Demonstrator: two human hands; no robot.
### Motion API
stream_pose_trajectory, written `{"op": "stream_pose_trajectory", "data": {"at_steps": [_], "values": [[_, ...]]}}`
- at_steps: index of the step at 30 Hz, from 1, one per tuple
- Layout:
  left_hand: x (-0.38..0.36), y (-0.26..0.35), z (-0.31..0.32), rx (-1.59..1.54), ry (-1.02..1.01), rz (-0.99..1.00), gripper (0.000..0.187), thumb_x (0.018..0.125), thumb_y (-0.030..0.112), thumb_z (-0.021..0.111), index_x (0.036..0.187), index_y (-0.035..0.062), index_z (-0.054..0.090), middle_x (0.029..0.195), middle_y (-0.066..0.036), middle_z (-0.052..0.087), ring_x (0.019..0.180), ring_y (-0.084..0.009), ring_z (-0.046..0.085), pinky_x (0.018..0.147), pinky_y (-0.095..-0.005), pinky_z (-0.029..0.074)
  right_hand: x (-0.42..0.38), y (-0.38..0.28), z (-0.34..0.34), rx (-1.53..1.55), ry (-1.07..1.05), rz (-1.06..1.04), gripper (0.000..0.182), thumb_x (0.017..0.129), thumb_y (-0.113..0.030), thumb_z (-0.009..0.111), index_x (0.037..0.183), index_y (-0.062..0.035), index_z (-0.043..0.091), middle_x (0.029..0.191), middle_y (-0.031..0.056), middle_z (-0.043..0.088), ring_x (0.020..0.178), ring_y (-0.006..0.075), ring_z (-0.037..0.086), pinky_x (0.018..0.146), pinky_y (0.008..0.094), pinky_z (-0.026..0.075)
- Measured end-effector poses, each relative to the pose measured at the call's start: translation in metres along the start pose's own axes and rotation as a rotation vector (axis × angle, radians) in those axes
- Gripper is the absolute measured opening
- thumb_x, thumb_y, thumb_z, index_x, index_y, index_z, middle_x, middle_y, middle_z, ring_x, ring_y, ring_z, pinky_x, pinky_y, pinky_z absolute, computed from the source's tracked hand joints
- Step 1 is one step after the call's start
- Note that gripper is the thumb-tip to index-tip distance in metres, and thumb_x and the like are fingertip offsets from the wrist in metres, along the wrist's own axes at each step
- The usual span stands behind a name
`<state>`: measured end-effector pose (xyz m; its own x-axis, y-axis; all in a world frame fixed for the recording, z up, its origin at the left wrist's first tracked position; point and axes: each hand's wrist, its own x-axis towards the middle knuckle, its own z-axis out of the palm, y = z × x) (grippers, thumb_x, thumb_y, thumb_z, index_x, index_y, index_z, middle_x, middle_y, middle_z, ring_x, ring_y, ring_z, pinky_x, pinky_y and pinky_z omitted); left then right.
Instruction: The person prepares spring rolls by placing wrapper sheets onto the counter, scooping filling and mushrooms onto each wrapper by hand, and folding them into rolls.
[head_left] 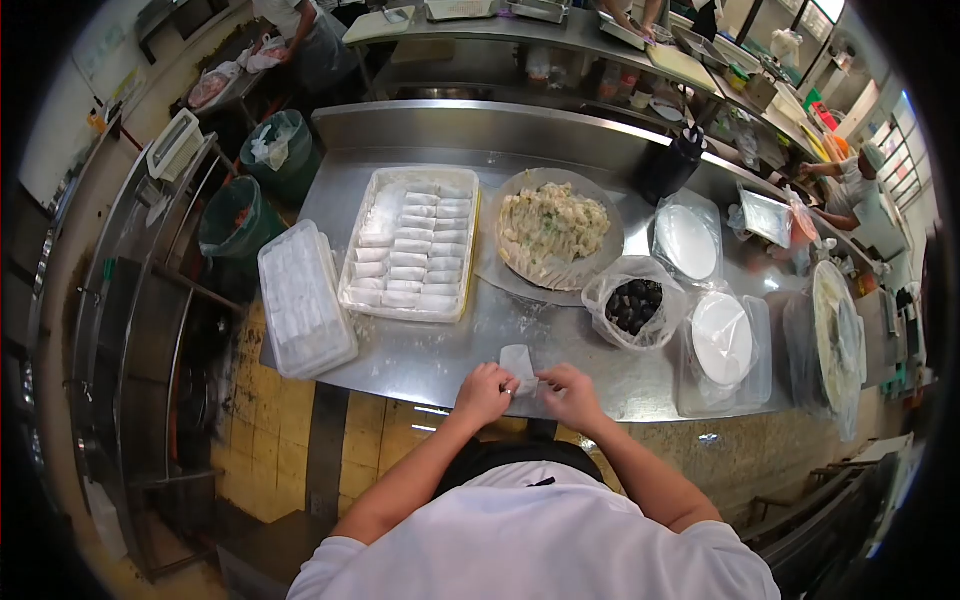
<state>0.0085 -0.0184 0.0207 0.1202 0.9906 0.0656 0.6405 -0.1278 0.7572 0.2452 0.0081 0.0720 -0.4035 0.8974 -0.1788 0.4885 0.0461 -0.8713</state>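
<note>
A small white wrapper sheet [517, 362] lies on the steel table near its front edge, its lower part bunched between my hands. My left hand [486, 393] wears a ring and pinches the sheet's left lower side. My right hand [572, 396] has its fingers curled, with the fingertips closed on the sheet's right edge. Beyond them, a tray of white rolls [412, 247] stands to the left, the rolls in rows and dusted with white powder. A mound of pale, green-flecked filling [556, 222] sits on a round tray ahead. Any filling inside the wrapper is hidden.
A lidded plastic box [305, 300] overhangs the table's left edge. To the right are a bagged bowl of dark pieces [634, 305], white round stacks [721, 338] and a black bottle [674, 165]. Green bins [238, 218] stand at left. Other people work at the back and far right.
</note>
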Motion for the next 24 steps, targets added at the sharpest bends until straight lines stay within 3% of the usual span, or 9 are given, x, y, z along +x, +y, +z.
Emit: {"op": "stream_pose_trajectory", "data": {"at_steps": [2,3,8,11,14,18,24], "values": [[0.003,0.002,0.000,0.016,-0.013,-0.031,0.014,0.095,0.021,0.072,0.092,0.0086,0.079,0.097,-0.016,0.071,0.099,-0.0404,0.066,0.089,-0.0535,0.055,-0.003,-0.008,0.011,-0.447,0.017,-0.446,0.046,0.084,-0.011,0.083,0.129,-0.0066,0.074,0.126,0.0115,0.074,0.115,0.0324,0.068,0.101,0.0459,0.057],[0.004,0.002,0.001,0.019,-0.016,-0.047,0.015,0.095,0.021,0.072,0.092,0.0084,0.079,0.096,-0.016,0.071,0.099,-0.0407,0.067,0.089,-0.0535,0.055,-0.001,-0.008,0.016,-0.558,-0.002,-0.515,0.051,0.081,-0.014,0.084,0.130,-0.0058,0.072,0.124,0.0110,0.072,0.114,0.0340,0.067,0.101,0.0448,0.056],[0.012,0.004,-0.005,0.053,-0.113,-0.142,0.015,0.091,0.018,0.075,0.100,0.0082,0.079,0.104,-0.016,0.072,0.104,-0.0403,0.067,0.093,-0.0523,0.055,0.009,0.011,0.026,-0.820,-0.041,-0.563,0.035,0.091,-0.020,0.072,0.123,-0.0049,0.071,0.118,0.0085,0.068,0.112,0.0295,0.063,0.095,0.0434,0.055],[0.004,0.010,-0.021,0.019,0.030,0.161,0.027,0.086,0.015,0.080,0.112,0.0082,0.076,0.116,-0.014,0.070,0.108,-0.0385,0.066,0.097,-0.0502,0.055,0.013,0.016,0.026,-0.839,-0.065,-0.562,0.032,0.092,-0.020,0.069,0.121,-0.0051,0.071,0.116,0.0093,0.066,0.111,0.0297,0.062,0.096,0.0431,0.054],[-0.005,0.003,-0.025,0.074,-0.065,0.281,0.039,0.083,0.013,0.083,0.120,0.0076,0.073,0.124,-0.012,0.067,0.112,-0.0368,0.065,0.098,-0.0480,0.055,0.015,0.010,0.025,-0.823,-0.044,-0.562,0.030,0.092,-0.019,0.069,0.119,-0.0048,0.070,0.115,0.0106,0.066,0.111,0.0302,0.062,0.096,0.0435,0.054],[-0.004,-0.011,-0.015,0.099,0.023,0.323,0.036,0.083,0.012,0.084,0.117,0.0075,0.075,0.111,-0.013,0.072,0.107,-0.0368,0.068,0.095,-0.0458,0.056,0.015,-0.002,0.021,-0.731,-0.053,-0.500,0.039,0.088,-0.016,0.076,0.124,-0.0037,0.069,0.115,0.0150,0.067,0.110,0.0358,0.063,0.098,0.0459,0.054],[0.002,-0.016,-0.011,0.096,0.035,0.249,0.028,0.088,0.013,0.078,0.115,0.0074,0.075,0.106,-0.013,0.074,0.104,-0.0374,0.068,0.092,-0.0475,0.055,0.026,0.021,0.028,-0.655,-0.003,-0.484,0.025,0.090,-0.015,0.072,0.113,-0.0044,0.069,0.106,0.0163,0.065,0.106,0.0367,0.065,0.094,0.0471,0.055]]}}
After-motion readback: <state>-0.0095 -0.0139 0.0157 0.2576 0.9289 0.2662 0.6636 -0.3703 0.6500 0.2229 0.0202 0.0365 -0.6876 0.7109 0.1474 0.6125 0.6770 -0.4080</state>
